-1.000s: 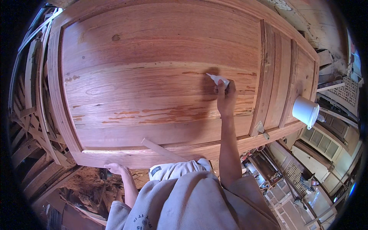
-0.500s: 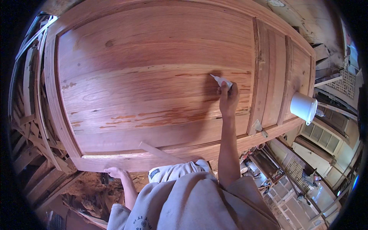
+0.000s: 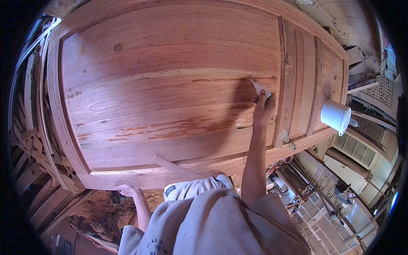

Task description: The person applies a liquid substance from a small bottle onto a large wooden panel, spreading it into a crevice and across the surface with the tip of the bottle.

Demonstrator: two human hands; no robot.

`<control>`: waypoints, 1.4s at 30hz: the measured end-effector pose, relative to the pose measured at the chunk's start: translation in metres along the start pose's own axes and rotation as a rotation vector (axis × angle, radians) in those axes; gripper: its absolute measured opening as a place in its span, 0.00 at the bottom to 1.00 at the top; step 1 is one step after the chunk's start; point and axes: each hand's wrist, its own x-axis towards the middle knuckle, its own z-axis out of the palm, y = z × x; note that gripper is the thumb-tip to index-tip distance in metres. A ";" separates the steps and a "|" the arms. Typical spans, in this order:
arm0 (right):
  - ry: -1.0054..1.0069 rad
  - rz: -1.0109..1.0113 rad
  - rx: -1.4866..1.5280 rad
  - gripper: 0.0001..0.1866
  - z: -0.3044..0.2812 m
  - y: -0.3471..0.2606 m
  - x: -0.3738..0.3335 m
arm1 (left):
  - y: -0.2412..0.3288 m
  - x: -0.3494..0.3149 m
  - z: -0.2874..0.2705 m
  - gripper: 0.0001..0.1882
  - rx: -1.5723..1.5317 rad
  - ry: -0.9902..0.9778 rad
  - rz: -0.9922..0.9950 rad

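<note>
My right hand point(image 3: 264, 106) is closed round a small white squeeze bottle point(image 3: 262, 90) with a narrow tip. The tip points up and left, just over a reddish-brown streak on the large panel of a wooden door point(image 3: 170, 55) lying before me. Other reddish-brown streaks point(image 3: 170, 125) run along the grain lower on this panel. My left hand point(image 3: 127, 189) is at the door's near left edge with its fingers curled; something dark shows just beneath them, too hidden to name.
A white tub point(image 3: 335, 117) and a putty knife point(image 3: 285, 138) rest on the door's right part. One wooden strip point(image 3: 174, 166) crosses the near edge by my body. Stacked timber point(image 3: 36, 127) stands at the left; old window frames point(image 3: 357, 148) and scraps crowd the right.
My right hand has moved right with the squeeze bottle, its tip following the upper streak. My left hand stays at the door's edge.
</note>
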 end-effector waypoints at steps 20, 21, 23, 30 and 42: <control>-0.083 -0.015 0.067 0.14 0.005 0.007 -0.011 | 0.012 -0.021 0.008 0.42 0.004 0.007 -0.009; -0.057 0.012 0.061 0.14 0.003 0.012 -0.008 | 0.013 -0.022 0.007 0.42 0.007 0.008 -0.010; -0.034 0.040 0.054 0.14 -0.002 0.015 -0.005 | 0.011 -0.022 0.007 0.42 0.007 0.016 -0.010; 0.076 -0.042 0.157 0.14 -0.012 0.044 0.006 | 0.014 -0.028 0.002 0.43 0.044 0.068 -0.027; -0.247 0.281 0.288 0.15 0.060 -0.037 -0.090 | 0.010 -0.022 0.002 0.38 0.009 0.059 0.013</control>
